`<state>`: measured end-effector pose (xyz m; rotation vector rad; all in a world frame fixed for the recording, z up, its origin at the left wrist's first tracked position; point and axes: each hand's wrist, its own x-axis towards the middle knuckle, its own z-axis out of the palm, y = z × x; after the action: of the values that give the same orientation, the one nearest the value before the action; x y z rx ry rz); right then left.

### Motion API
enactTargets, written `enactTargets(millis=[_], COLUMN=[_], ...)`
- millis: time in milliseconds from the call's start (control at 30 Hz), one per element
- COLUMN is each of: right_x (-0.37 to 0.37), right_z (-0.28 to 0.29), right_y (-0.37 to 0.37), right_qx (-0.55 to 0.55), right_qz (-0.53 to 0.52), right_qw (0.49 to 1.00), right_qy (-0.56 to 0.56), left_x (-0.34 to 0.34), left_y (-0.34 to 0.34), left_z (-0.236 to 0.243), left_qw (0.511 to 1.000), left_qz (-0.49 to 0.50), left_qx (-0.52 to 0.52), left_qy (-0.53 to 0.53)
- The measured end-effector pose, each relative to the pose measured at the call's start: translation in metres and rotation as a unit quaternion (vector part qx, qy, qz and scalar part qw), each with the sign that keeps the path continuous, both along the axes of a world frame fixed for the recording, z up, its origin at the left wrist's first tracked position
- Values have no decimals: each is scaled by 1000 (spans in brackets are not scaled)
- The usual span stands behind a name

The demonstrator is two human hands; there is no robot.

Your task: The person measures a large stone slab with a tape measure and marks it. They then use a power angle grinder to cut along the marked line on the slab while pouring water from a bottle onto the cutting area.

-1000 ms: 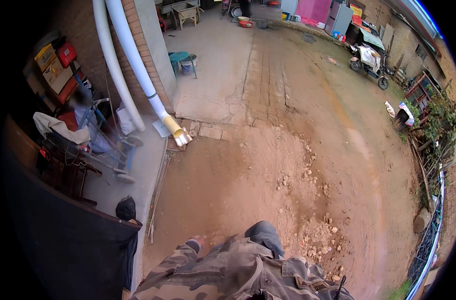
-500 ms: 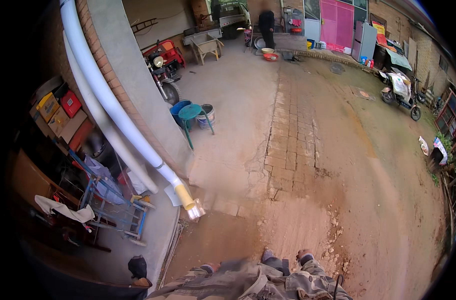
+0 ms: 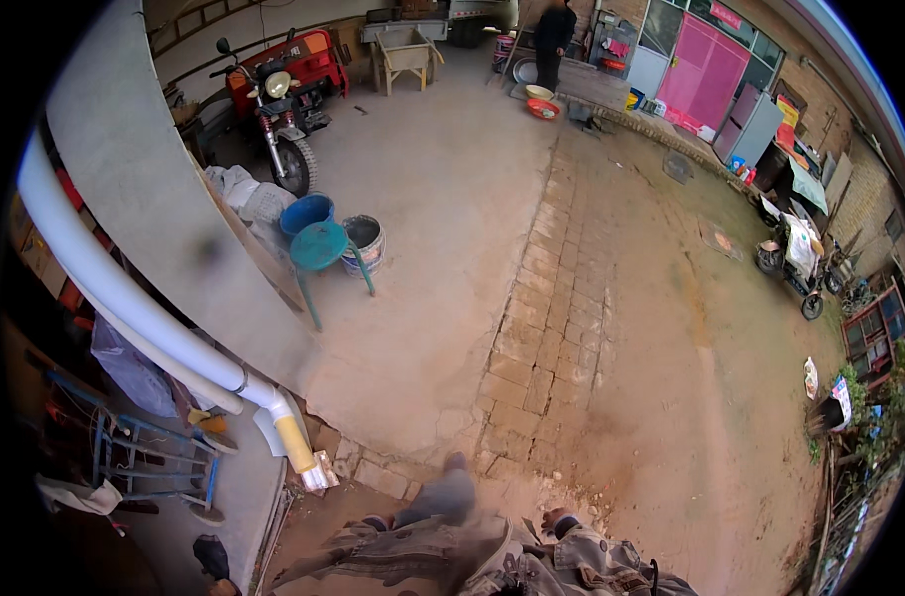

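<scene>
My left hand (image 3: 376, 521) hangs low by my camouflage jacket (image 3: 413, 556), mostly hidden by the sleeve; its fingers are too blurred to read. At my other side, my right hand (image 3: 555, 520) hangs with its fingers loosely apart and nothing seen in it. Neither hand touches anything around it. One grey trouser leg (image 3: 443, 497) is stepped forward onto the paving edge. Closest to my left side is a white drainpipe (image 3: 174, 333) with a yellow lower section (image 3: 296, 444). Ahead on the left, a green round stool (image 3: 319, 245) stands beside a blue bucket (image 3: 308, 211) and a whitish bucket (image 3: 365, 243).
A red motor tricycle (image 3: 279, 89) and a wheeled barrow (image 3: 405, 55) stand at the far left. Another person (image 3: 552, 45) in dark clothes stands by basins (image 3: 542, 107). A covered scooter (image 3: 800, 248) is on the right. A blue metal frame (image 3: 154, 462) lies left. Brick paving (image 3: 532, 338) runs ahead.
I have moved forward: the stool, buckets and pipe sit farther left and lower. My left leg has swung forward. Both hands still hang at my sides.
</scene>
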<state>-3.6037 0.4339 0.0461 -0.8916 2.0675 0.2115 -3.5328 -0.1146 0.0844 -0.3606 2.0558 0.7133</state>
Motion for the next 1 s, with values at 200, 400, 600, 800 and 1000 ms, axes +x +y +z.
enactTargets(millis=[200,400,600,800,1000], right_x=[-77,-292,-549,-900,-1158], right_z=[76,74,56,107,146], right_y=[-84,-102,-111,-113,-197], right_qx=[29,24,30,-41,-334], right_qz=[-485,-506,-360,-115,-487], right_qw=[871,860,931,978,805], right_qy=[-78,-59,-57,170,54], left_x=[-223,-472,-590,-724,-884], left_y=[-86,-104,-113,-121,-139], left_z=[84,41,50,117,116], left_qw=[982,983,989,988,980], left_qz=[161,146,140,141,183], left_qx=[-93,-42,-35,-34,-39], left_qy=[22,107,-45,-53,-64])
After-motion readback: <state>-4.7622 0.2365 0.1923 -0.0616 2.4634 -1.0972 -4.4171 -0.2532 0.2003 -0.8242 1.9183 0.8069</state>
